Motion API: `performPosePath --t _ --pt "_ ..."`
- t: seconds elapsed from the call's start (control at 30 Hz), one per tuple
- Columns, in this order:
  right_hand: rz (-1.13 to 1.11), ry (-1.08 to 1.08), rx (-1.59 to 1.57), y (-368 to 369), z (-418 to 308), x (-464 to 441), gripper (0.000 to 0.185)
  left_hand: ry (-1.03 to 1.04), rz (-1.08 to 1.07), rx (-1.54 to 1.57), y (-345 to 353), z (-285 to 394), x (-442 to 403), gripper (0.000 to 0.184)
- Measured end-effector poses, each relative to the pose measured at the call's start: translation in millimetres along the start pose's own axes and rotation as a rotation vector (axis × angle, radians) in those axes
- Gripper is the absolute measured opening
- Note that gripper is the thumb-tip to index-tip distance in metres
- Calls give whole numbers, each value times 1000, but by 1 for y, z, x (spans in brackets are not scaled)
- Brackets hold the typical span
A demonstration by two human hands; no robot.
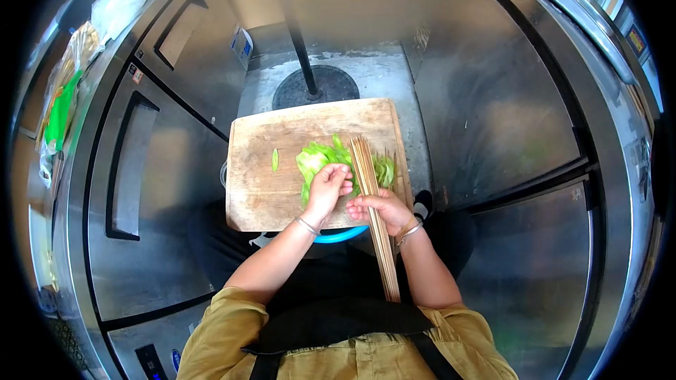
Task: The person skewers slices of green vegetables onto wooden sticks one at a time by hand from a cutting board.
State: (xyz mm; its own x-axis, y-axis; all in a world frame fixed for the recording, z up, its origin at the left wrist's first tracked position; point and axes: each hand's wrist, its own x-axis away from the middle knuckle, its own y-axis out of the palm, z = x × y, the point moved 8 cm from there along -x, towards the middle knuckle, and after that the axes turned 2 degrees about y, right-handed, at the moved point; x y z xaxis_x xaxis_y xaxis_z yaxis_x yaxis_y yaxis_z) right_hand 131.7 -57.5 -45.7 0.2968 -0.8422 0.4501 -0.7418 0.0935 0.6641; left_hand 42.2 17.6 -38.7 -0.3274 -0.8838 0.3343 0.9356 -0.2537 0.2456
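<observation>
My right hand (382, 209) is closed around a long bundle of thin wooden skewers (378, 232), which slants from above the cutting board (264, 200) back towards my lap. My left hand (329, 188) is beside the bundle, fingers curled together over a pile of thin light-green vegetable slices (310, 160). Whatever its fingertips pinch, if anything, is too small to make out. To the right of the bundle are more green pieces (384, 169), with thin points that look like skewer tips above them. One loose green slice (275, 160) lies apart on the board's left side.
The wooden board rests over a blue-rimmed container (341, 235) in front of my lap. Steel cabinets (162, 169) flank me on both sides. Beyond the board, a black pole (298, 49) rises from a round base (282, 91) on the floor.
</observation>
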Motion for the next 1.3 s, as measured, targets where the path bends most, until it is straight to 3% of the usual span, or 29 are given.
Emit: performPosePath --t 0.17,0.37,0.7,0.83,0.9,0.97,1.0,1.1,1.3 --pt "21 -27 60 0 -3 1 16 12 -104 -2 11 10 -6 13" --pt "1 -28 85 0 -1 0 15 -108 -58 51 1 3 -6 9" --pt "59 -22 125 -9 2 -4 11 -33 -72 28 -23 19 6 8" --pt "89 -12 108 -6 -2 1 10 151 191 -286 -99 18 -4 7" --pt "81 -11 121 -5 -2 -2 11 127 149 -357 -123 -2 -5 5" --pt "64 -16 119 -6 0 -4 12 101 141 -711 -127 -11 -1 11" --pt "64 -15 119 -6 1 -4 12 239 189 -985 -124 -6 6 21" --pt "72 -6 127 -8 1 -4 14 285 239 -1243 -103 10 16 27" --pt "45 -8 101 -9 2 -5 14 184 221 -1300 -114 2 5 18"
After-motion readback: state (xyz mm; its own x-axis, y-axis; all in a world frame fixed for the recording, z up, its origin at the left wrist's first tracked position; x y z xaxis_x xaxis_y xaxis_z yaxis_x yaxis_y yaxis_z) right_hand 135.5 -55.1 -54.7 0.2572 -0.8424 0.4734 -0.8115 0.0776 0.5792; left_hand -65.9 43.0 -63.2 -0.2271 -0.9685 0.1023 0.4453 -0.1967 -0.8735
